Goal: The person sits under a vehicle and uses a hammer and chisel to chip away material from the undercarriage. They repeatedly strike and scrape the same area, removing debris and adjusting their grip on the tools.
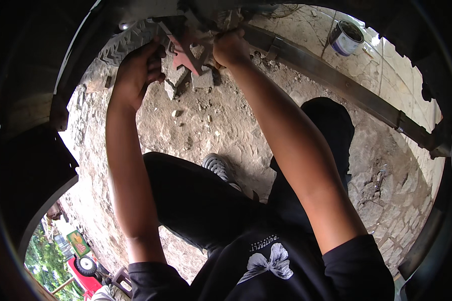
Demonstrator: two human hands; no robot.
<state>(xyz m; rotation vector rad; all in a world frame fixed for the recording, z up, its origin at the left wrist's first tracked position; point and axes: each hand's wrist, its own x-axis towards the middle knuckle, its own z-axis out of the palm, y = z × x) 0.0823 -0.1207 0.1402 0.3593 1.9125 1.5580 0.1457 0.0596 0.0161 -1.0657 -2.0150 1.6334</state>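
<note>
My left hand (138, 70) is raised at the upper left, its fingers curled and its fingertips close to a dark metal part. Whatever it may hold is hidden. Beside it is a knobby tyre (128, 45). Between my hands stands a red metal stand (185, 55), by broken grey blocks (203, 79) on the ground. My right hand (231, 47) is closed in a fist against the dark metal underside, near the end of a long metal shaft (331, 80). What lies inside that fist cannot be made out.
The shaft runs down to the right, above the ground. An open paint can (345, 38) stands on pale paving at the upper right. Dark vehicle body panels (25, 125) frame the view. My shoe (219, 168) rests on rubble-strewn dirt. A red vehicle (85, 278) shows at lower left.
</note>
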